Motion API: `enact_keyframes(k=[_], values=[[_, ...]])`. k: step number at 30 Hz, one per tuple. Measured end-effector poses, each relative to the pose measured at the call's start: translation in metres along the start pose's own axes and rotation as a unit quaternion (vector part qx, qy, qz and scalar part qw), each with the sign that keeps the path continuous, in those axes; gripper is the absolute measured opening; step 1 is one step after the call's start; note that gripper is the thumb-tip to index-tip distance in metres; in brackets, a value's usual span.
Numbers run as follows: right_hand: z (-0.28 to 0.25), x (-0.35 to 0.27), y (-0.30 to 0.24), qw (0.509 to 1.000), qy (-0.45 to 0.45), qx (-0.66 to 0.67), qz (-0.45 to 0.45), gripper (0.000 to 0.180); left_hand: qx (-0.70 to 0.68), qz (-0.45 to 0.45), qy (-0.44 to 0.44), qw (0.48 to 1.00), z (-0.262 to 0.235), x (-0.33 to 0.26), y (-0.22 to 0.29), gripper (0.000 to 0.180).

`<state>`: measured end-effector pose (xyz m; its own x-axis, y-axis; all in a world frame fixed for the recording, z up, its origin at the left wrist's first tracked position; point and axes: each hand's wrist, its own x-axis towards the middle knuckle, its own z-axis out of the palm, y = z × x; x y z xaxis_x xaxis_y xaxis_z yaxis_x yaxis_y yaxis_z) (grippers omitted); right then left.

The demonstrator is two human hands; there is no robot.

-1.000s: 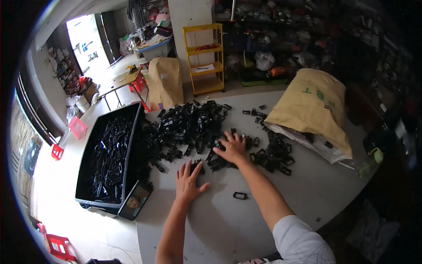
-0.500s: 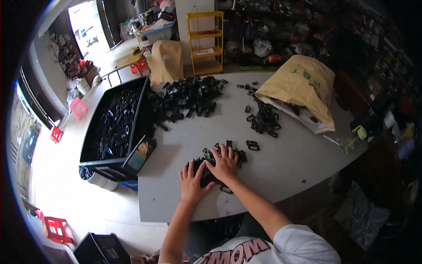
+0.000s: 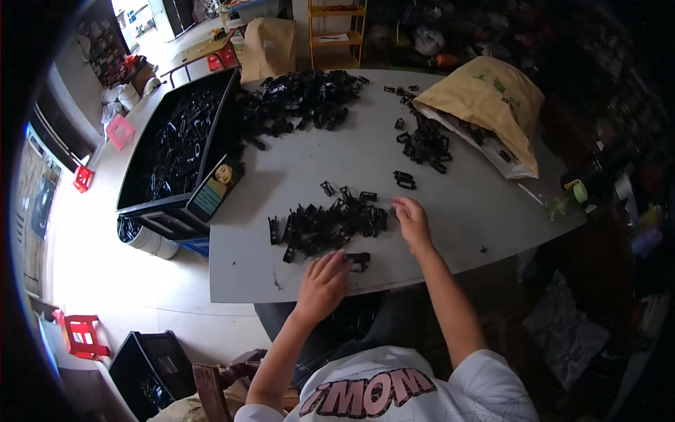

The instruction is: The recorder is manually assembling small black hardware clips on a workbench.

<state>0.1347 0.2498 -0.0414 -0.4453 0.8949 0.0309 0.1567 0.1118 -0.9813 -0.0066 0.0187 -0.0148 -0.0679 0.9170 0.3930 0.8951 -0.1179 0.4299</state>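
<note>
A loose pile of small black plastic frame-shaped parts (image 3: 320, 228) lies on the grey table in front of me. At the pile's near edge, my left hand (image 3: 323, 285) has its fingers bent around the end of a black plastic part (image 3: 357, 259); the thumb is hidden. Another such part shows just below it. My right hand (image 3: 413, 224) is at the pile's right end, fingers curled and pointing left. Something dark shows by its fingertips, too small to make out. A few single parts (image 3: 328, 188) lie along the pile's far side.
A large black bin (image 3: 165, 209) full of black parts stands at the left, a phone (image 3: 214, 190) leaning on it. A bigger heap (image 3: 302, 98) lies at the back. A brown paper sack (image 3: 485, 91) spills parts (image 3: 425, 141) at the right. Red stools (image 3: 84, 336) stand on the floor.
My hands have moved apart from on top of the pile, the left to its near edge, the right to its right end. The pile is uncovered, and the view has tilted down.
</note>
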Motion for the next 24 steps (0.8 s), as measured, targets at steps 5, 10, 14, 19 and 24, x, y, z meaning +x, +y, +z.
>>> enact_keyframes(k=[5,10,14,19,24], values=[[0.012,-0.039,-0.027,0.940,0.024,-0.275,-0.200,0.015,0.044,-0.038,-0.053,0.997,0.008,0.010,-0.005,0.053],[0.027,-0.046,-0.014,0.913,0.034,-0.315,-0.256,0.021,0.014,-0.029,0.014,0.999,0.007,0.011,-0.003,0.044],[0.016,-0.053,-0.025,0.953,0.096,-0.173,-0.231,0.017,-0.041,-0.056,0.131,0.989,0.007,-0.001,-0.008,0.032],[-0.001,-0.084,-0.008,0.995,0.005,-0.099,-0.025,0.022,-0.091,-0.069,0.125,0.986,0.009,0.011,-0.002,0.028],[0.018,-0.097,-0.041,0.932,0.049,-0.301,-0.198,0.016,-0.097,-0.074,0.136,0.983,0.007,0.009,0.001,0.029]])
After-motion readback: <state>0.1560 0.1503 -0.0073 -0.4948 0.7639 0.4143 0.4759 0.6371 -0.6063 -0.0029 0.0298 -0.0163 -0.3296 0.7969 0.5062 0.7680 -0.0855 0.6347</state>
